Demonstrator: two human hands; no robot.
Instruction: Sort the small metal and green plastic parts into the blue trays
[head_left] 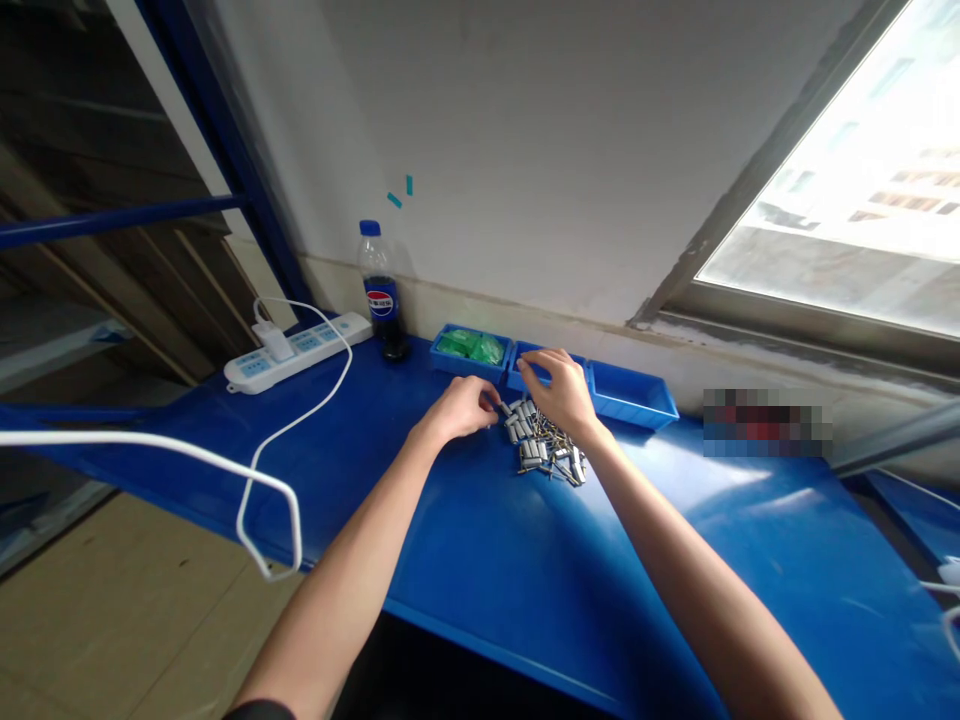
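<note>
Two hands (469, 406) (561, 388) flank one hardware pile (534, 452) beside three bins (634, 408).

Blue tbl (487, 570) holds metal pcs (535, 450), bins (634, 409), bottle (382, 298), pwr strip (309, 346).

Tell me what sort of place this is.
Probably a workshop or small-parts assembly station: loose metal-looking parts are heaped on a blue worktable, with blue bins lined up near the wall and a power strip to the left.
</note>
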